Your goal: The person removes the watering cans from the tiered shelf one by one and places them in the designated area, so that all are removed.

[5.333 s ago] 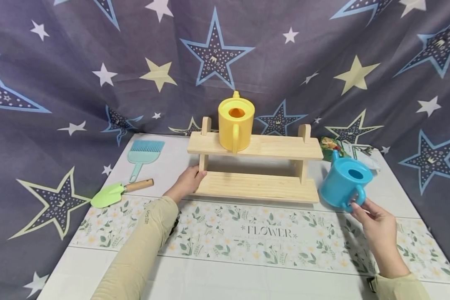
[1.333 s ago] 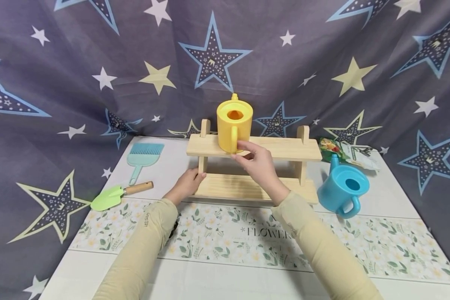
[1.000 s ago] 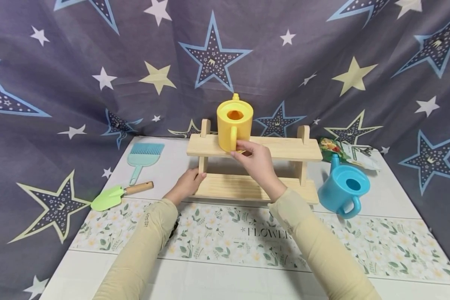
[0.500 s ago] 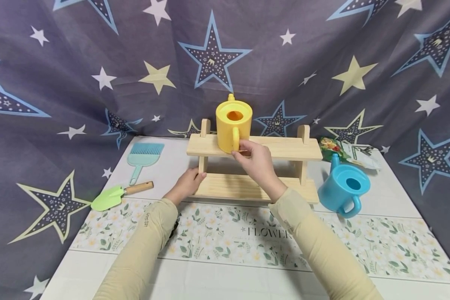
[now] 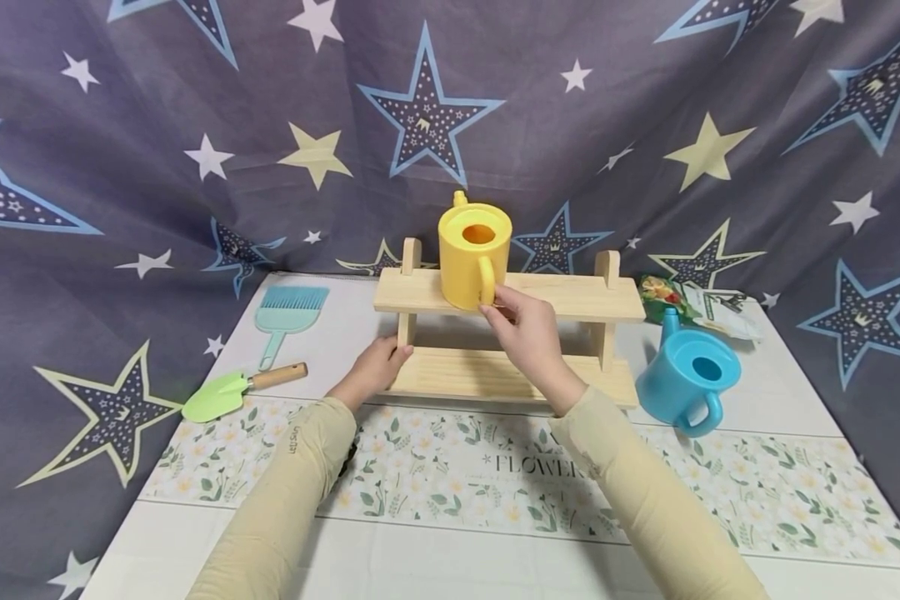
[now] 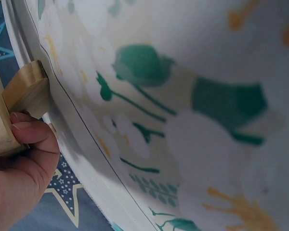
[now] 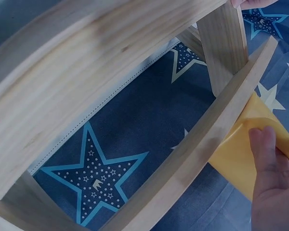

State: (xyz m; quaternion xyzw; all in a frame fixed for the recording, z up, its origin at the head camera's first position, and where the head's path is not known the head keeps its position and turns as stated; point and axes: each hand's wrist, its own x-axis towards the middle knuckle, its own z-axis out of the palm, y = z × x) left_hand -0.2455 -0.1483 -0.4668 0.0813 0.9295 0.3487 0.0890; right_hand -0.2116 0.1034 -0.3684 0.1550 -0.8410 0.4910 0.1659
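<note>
A yellow watering can [image 5: 465, 267] stands on the upper board of a two-tier wooden shelf [image 5: 570, 296], its spout pointing back and slightly left. My right hand [image 5: 528, 333] pinches the low end of the can's handle; in the right wrist view the fingers [image 7: 265, 149] are at the yellow handle beyond the board's edge. My left hand [image 5: 375, 367] grips the left end of the shelf's lower board, and the left wrist view shows the thumb and fingers [image 6: 33, 132] curled on the wood. A blue watering can [image 5: 682, 379] stands upright to the right of the shelf.
Left of the shelf lie a light-blue dustpan with a brush [image 5: 288, 317] and a green trowel with a wooden handle [image 5: 228, 392]. Colourful packets [image 5: 697, 304] lie behind the blue can. A star-patterned curtain [image 5: 540, 125] closes off the back and sides.
My right hand has let go of the blue can and taken the yellow can's handle. The yellow can has shifted slightly right, its handle turned right and spout left. My left hand has stayed put.
</note>
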